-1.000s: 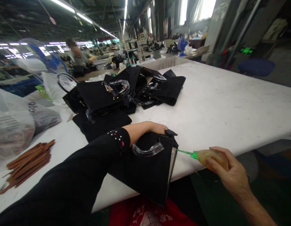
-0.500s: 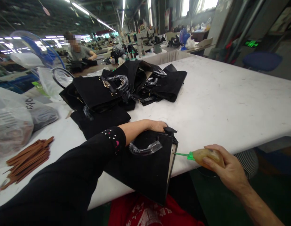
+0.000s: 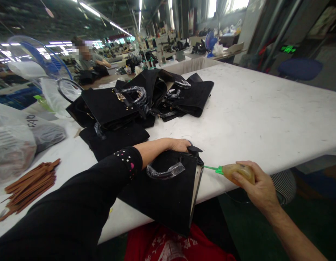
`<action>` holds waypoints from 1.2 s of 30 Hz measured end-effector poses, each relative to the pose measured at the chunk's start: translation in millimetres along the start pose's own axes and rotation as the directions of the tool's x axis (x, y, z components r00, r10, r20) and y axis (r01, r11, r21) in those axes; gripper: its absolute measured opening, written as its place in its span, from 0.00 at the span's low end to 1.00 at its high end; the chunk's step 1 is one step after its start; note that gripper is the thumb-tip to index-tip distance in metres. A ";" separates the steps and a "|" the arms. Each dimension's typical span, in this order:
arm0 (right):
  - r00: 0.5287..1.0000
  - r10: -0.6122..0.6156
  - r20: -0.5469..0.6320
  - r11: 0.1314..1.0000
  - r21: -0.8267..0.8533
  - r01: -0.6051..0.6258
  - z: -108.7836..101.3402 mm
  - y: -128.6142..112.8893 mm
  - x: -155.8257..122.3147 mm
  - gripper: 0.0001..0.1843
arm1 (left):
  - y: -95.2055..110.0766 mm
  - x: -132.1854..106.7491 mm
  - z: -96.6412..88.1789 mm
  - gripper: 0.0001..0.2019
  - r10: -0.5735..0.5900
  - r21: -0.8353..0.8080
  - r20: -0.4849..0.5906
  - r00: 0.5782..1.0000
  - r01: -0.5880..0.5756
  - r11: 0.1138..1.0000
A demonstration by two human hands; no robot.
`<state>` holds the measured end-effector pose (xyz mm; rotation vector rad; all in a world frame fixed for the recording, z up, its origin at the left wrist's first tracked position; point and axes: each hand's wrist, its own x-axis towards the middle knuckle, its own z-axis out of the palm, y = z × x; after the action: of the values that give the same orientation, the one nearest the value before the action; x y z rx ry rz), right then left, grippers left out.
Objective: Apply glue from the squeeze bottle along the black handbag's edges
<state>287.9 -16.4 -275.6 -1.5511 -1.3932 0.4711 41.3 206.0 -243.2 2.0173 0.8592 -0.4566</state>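
Right grip [image 3: 261, 186] is closed around a yellowish bottle [image 3: 240, 174], its green nozzle [image 3: 211, 168] reaching the upper end of a black bag's [image 3: 159, 195] pale side [image 3: 196, 185]. The left grip [image 3: 179, 145] holds a black flap [image 3: 195, 149] at that corner. The bag juts over the white surface's [image 3: 265, 119] near edge; more black bags [image 3: 105, 107] are heaped beyond, with brown strips [image 3: 33, 185] bunched to the left.

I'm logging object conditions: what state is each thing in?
Black bag: gripped by left hand
Squeeze bottle: sideways, in right hand
Green nozzle: tip near bag's edge, contact unclear
Bag handle: plastic-wrapped
Brown strips: loosely heaped
Other bags: piled
Overhead lights: lit
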 end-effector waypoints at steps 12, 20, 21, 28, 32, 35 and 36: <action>0.994 0.022 0.111 0.998 0.052 -0.028 -3.3 -5.3 -2.3 0.14 | -0.7 -0.3 -1.0 0.12 0.016 -0.006 -0.010 1.000 -0.016 1.000; 0.985 -0.081 0.149 0.995 0.069 0.072 -9.7 -9.9 -13.3 0.11 | -6.5 2.3 -0.3 0.12 0.018 -0.034 0.012 1.000 -0.018 0.999; 0.978 -0.096 0.186 0.993 0.079 0.083 -10.3 -9.2 -15.8 0.11 | -6.7 2.2 -0.3 0.13 0.016 -0.033 0.012 1.000 -0.015 0.999; 0.978 -0.144 0.149 0.989 0.044 0.139 -8.8 -0.6 -27.4 0.11 | -5.6 2.0 -0.6 0.14 -0.001 0.007 -0.016 1.000 0.001 1.000; 0.975 -0.165 0.149 0.985 0.068 0.157 -6.8 -1.3 -25.0 0.11 | -6.4 2.1 -0.6 0.14 0.003 0.024 -0.024 1.000 -0.002 1.000; 0.983 -0.176 0.060 0.984 0.039 0.174 -5.8 -4.9 -22.3 0.11 | -7.0 1.6 -0.8 0.14 0.012 0.022 -0.028 1.000 -0.011 1.000; 0.980 -0.182 0.078 0.983 0.042 0.179 -6.1 -6.6 -22.2 0.11 | -7.3 1.4 -0.8 0.14 0.013 0.018 -0.027 1.000 -0.013 1.000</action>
<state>283.2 -39.8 -274.0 -1.3750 -1.5644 0.4488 37.1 210.0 -247.8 2.0488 0.8612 -0.4316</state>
